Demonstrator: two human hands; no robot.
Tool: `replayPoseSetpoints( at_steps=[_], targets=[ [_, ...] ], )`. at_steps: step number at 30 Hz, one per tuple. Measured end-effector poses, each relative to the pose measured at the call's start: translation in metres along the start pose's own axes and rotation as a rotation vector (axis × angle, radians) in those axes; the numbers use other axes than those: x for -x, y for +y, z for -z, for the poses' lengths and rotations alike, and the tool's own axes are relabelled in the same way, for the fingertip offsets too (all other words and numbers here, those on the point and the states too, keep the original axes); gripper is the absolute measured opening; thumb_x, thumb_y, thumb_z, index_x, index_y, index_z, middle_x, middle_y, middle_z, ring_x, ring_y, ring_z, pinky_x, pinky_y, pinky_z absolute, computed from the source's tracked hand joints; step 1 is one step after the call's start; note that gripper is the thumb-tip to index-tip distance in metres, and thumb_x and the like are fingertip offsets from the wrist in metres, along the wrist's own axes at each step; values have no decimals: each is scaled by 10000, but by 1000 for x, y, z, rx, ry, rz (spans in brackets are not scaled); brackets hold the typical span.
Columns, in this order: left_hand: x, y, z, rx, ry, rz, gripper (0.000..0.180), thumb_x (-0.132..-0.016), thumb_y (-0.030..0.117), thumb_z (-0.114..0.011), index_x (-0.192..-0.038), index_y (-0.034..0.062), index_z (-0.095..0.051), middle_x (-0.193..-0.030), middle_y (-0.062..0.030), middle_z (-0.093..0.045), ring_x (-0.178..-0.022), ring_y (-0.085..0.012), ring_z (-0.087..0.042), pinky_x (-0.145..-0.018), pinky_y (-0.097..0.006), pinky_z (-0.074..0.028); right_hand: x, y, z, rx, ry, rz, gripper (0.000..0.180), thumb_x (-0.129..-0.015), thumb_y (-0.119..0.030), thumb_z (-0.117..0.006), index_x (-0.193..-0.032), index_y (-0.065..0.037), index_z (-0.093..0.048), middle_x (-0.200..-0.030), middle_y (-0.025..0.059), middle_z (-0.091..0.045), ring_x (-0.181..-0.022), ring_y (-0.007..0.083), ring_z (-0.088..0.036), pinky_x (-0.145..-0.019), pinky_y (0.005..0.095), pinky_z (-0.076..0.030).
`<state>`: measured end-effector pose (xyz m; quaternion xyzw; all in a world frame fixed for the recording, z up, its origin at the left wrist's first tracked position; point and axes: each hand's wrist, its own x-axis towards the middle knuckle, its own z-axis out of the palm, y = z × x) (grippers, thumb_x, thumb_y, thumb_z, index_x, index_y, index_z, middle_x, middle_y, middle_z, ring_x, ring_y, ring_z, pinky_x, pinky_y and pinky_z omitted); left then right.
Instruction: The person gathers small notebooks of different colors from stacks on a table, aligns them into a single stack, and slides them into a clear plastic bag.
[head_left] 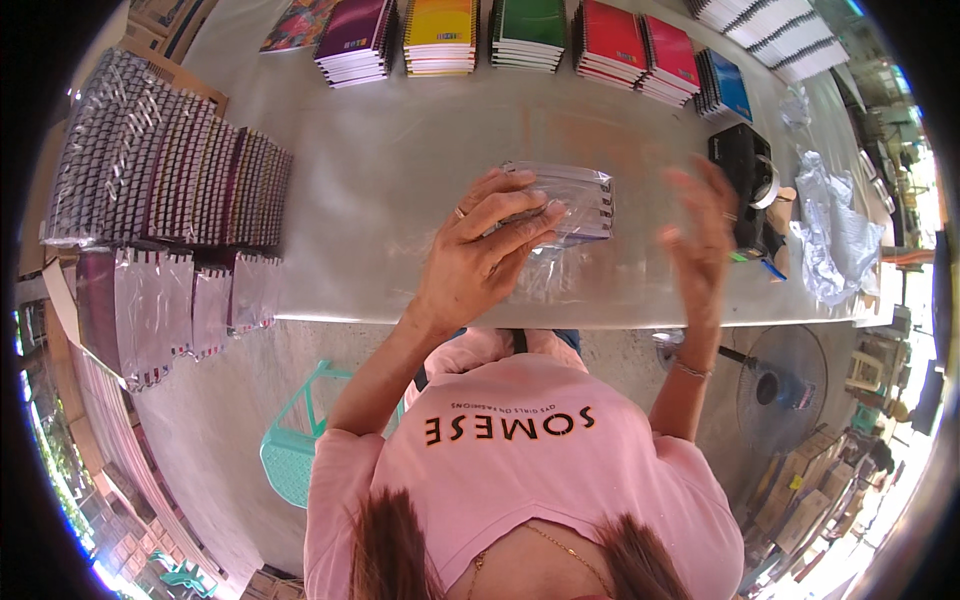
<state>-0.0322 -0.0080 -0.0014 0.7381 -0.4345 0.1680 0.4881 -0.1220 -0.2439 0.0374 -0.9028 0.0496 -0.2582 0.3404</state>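
My left hand [488, 240] lies over a small bundle of spiral-bound notebooks [590, 200] in clear plastic wrap, near the middle of the table. Its fingers curl across the top and grip the wrap, and loose film [548, 275] hangs toward me. Dark coil ends show along the bundle's right side. My right hand [703, 222] is raised right of the bundle, blurred by motion; whether its fingers hold anything does not show. Just beyond it stands a black tape dispenser [735, 165] with a roll of tape [765, 185].
Notebook stacks in purple [352, 35], yellow [440, 35], green [528, 35], red [610, 45] and blue [725, 85] line the far edge. Wrapped bundles [170, 160] pile up at left. Crumpled plastic [838, 230] lies at right. A green stool [290, 450] and a fan [785, 385] stand below.
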Motion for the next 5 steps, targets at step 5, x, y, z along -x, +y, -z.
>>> replayPoseSetpoints(
  at_steps=[5],
  targets=[
    [12,-3,-16,-28,82,-57,355,-760,-1,-694,-1078,156,-711,-1037,-32,-570,-1071,-268,-573,-960,-382,-499,49,135,114,159,327,-647,353,-886,-225,-664,-1222,-127,-618,-1406,120,-445,-1247,206,-442,-906,307,-478]
  ],
)
